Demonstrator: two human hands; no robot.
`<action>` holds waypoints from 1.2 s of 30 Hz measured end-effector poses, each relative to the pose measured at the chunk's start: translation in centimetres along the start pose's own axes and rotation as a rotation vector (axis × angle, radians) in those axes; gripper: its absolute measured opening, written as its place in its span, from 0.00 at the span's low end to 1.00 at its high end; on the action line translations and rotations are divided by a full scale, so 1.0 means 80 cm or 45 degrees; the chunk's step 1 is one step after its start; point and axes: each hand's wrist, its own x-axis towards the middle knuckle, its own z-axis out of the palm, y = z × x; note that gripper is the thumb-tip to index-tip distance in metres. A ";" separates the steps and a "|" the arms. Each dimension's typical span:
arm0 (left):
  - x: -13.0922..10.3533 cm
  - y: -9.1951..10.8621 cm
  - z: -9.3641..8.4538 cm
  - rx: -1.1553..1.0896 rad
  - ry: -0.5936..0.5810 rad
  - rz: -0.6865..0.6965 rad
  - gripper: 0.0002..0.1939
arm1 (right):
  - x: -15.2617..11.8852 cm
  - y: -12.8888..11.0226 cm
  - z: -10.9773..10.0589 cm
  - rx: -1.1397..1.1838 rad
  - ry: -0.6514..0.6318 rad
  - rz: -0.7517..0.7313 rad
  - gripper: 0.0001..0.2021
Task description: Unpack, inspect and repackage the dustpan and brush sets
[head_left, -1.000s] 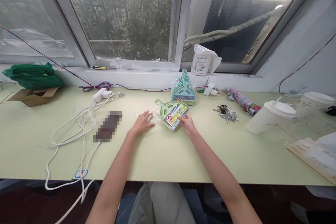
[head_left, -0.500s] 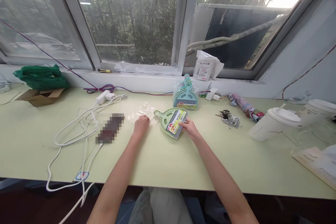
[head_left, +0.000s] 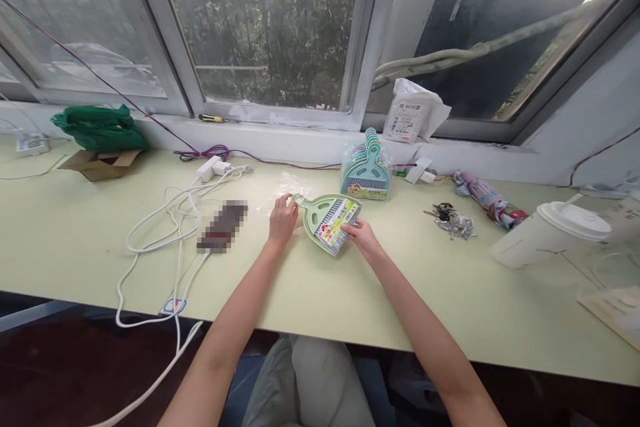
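A light green dustpan with a small brush nested in it is held just over the table in front of me. The brush's grey bristles carry a yellow and white label. My left hand is closed around the end of the dustpan's handle at its left. On the other side, my right hand pinches the bristle and label edge, thumb on top; its other fingers are partly hidden underneath. A crumpled clear plastic bag lies behind my left hand.
A stack of wrapped dustpan sets stands near the wall. White cables and a blurred dark phone-like item lie left. Keys, a folded umbrella and a lidded white cup are right. A cardboard box sits far left.
My left hand has moved from the clear bag to the dustpan's handle and taken hold of it. My right hand keeps its pinch on the brush edge. The view has shifted slightly.
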 end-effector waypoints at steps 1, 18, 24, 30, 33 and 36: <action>0.000 0.002 0.000 -0.029 0.011 0.023 0.14 | -0.002 0.000 0.003 -0.007 -0.017 -0.006 0.17; 0.002 0.038 0.006 -1.477 0.067 -0.790 0.34 | -0.012 0.009 0.028 0.106 0.096 -0.205 0.27; -0.011 0.064 0.024 -2.034 -0.391 -0.674 0.29 | -0.019 0.012 0.038 0.088 0.226 -0.320 0.23; -0.020 0.082 0.021 -2.097 -0.474 -0.622 0.27 | -0.022 0.007 0.041 0.099 0.273 -0.346 0.24; -0.023 0.082 0.019 -2.106 -0.541 -0.658 0.26 | -0.022 0.002 0.039 0.124 0.261 -0.325 0.25; -0.031 0.088 0.017 -2.147 -0.747 -0.664 0.26 | -0.023 -0.004 0.038 0.181 0.310 -0.339 0.25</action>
